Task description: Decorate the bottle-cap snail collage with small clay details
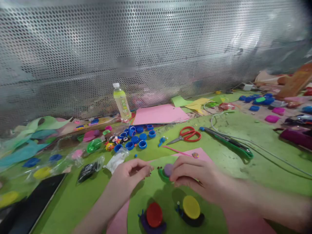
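A small green clay snail with a purple round shell rests on the green paper shape. Curled against its right end are the fingers of my right hand, partly hiding it. To its left, my left hand is closed, thumb and fingers pressed together; anything in the pinch is too small to make out. Nearer to me on the same paper are a purple snail with a red shell and a black snail with a yellow shell. Pink paper shows beneath the green shape.
Red-handled scissors, a green utility knife and several blue caps lie beyond my hands. A drink bottle stands at the back beside stacked pink paper. On the left are a phone and a black clay packet.
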`<state>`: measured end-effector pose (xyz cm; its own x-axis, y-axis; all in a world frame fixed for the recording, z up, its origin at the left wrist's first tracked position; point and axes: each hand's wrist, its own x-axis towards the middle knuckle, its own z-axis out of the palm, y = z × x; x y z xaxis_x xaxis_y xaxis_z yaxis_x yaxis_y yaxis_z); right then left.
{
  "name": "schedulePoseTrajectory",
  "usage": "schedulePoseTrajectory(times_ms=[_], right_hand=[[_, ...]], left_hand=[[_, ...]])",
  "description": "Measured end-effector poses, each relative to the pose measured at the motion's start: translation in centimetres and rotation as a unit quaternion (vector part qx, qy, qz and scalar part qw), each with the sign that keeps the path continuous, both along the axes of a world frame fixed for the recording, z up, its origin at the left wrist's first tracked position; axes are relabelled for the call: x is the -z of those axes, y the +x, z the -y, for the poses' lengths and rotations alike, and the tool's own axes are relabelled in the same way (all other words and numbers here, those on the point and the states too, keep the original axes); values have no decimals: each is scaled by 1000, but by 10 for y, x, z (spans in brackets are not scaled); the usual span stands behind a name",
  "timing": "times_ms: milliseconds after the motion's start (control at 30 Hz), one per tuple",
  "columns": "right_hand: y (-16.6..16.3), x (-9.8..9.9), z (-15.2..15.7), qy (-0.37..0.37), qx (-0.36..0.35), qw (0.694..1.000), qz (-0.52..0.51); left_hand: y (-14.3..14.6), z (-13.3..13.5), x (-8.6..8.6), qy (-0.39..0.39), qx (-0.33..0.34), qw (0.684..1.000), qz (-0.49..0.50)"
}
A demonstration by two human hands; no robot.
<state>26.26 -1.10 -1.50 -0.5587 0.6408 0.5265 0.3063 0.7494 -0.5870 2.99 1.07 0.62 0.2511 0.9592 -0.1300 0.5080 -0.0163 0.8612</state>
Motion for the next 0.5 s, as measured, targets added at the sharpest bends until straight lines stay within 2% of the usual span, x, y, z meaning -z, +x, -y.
schedulePoseTrajectory(times_ms=[133,300,400,500], right_hand=[[0,-6,3,-21,-4,999,32],[-3,-13,10,-91,3,992,93],[-8,-7,17,-80,3,990,112],[-10,5,28,-5,50,988,145]], left_hand=[[-2,-3,6,-32,27,999,9],[2,-1,11,-13,65,998,7],[5,-1,16,9,77,997,-3],[5,-3,21,27,85,996,-13]])
